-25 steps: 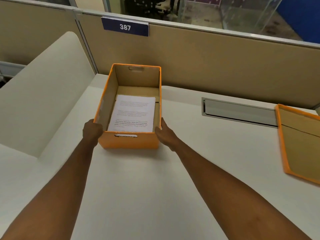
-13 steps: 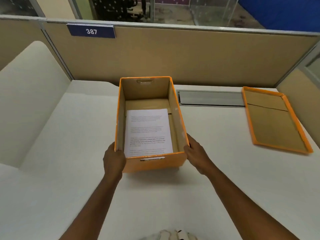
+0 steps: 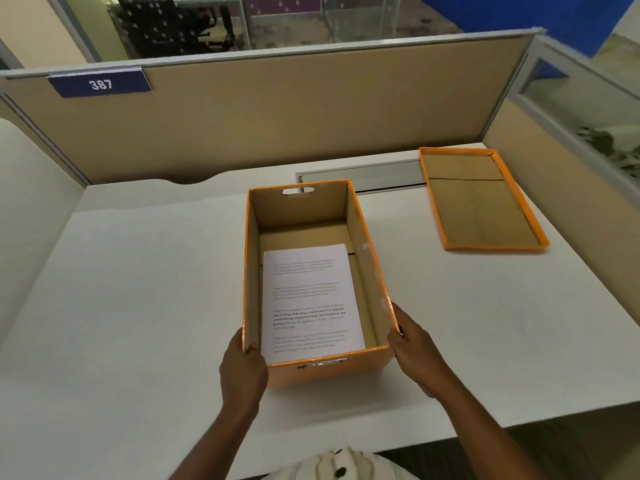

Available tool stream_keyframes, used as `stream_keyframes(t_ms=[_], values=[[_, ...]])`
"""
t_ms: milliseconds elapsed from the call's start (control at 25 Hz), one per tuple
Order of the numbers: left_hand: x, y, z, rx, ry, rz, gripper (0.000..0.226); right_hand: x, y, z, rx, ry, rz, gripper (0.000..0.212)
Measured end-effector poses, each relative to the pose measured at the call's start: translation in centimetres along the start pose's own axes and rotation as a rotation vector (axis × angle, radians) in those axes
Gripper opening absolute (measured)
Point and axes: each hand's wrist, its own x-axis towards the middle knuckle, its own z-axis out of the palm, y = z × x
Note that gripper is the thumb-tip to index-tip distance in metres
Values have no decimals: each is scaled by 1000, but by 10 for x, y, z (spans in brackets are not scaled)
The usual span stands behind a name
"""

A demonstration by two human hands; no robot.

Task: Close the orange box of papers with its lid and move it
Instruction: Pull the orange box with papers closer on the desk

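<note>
The orange box (image 3: 372, 271) stands open in the middle of the white desk, brown inside, with a printed sheet of papers (image 3: 310, 299) flat on its bottom. My left hand (image 3: 242, 370) grips its near left corner. My right hand (image 3: 412, 344) presses against its near right side. The orange lid (image 3: 481, 202) lies upside down on the desk at the back right, apart from the box.
The white desk (image 3: 138, 289) is fenced by tan partition panels (image 3: 277, 116) at the back and right, with a blue "387" sign (image 3: 100, 84). A grey cable tray slot (image 3: 363, 176) runs along the back edge. A cream divider (image 3: 27, 220) stands on the left.
The box has slid toward me and to the right along the desk, held by both hands. The view has swung right, bringing the whole lid into sight.
</note>
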Motion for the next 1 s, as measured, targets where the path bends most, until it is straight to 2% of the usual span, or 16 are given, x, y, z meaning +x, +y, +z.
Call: stream_keyframes(t_ms=[480, 560, 640, 680, 760, 880, 1000], values=[[-22, -13, 13, 37, 10, -46, 29, -4, 27, 3, -66, -16, -37, 58], [-24, -12, 15, 59, 28, -86, 35, -3, 29, 2, -48, -31, -50, 55], [-26, -8, 12, 142, 125, -84, 53, -2, 30, 0, -8, -51, -50, 49], [-28, -2, 9, 175, 191, -33, 58, -1, 30, -3, 19, -47, -37, 48], [-33, 19, 10, 170, 260, 135, 54, 8, 32, -12, 46, 20, -10, 52], [-40, 54, 24, 125, 206, 397, 36, 32, 34, -33, 40, 181, 26, 45], [-44, 91, 47, 76, 92, 520, 28, 63, 35, -58, 50, 284, 83, 39]])
